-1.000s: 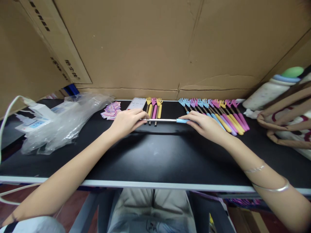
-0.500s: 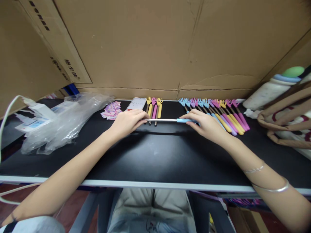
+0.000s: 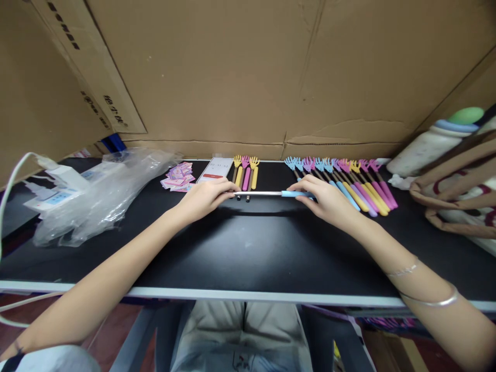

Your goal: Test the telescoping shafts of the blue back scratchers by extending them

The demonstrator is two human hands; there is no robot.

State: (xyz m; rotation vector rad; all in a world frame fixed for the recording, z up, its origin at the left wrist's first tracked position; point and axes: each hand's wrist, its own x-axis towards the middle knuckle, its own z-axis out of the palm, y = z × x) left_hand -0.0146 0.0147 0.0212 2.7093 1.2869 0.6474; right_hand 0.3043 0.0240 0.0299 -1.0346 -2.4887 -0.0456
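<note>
A back scratcher with a blue handle and thin metal rod (image 3: pixel 263 193) spans level between my two hands, just above the table. My left hand (image 3: pixel 205 199) is closed on its left end, hiding that tip. Closed fingers of my right hand (image 3: pixel 323 199) grip the blue handle. Behind the rod lie three short back scratchers, two yellow (image 3: pixel 254 173) and one pink (image 3: pixel 246 178). Several more back scratchers (image 3: pixel 362 188) in blue, purple, yellow and pink are lined up beyond and right of my right hand, claws toward the cardboard.
A phone (image 3: pixel 215 168) and small printed cards (image 3: pixel 178 176) lie near my left hand. Further left are crumpled clear plastic bags (image 3: pixel 104 191) and a power strip (image 3: pixel 56 194) with cables. A bottle (image 3: pixel 434 142) and a brown-handled bag (image 3: pixel 457 186) stand at right. Cardboard (image 3: pixel 240 77) walls the back.
Both hands still hold the back scratcher and have sunk very slightly with it. More of the phone shows behind my left hand.
</note>
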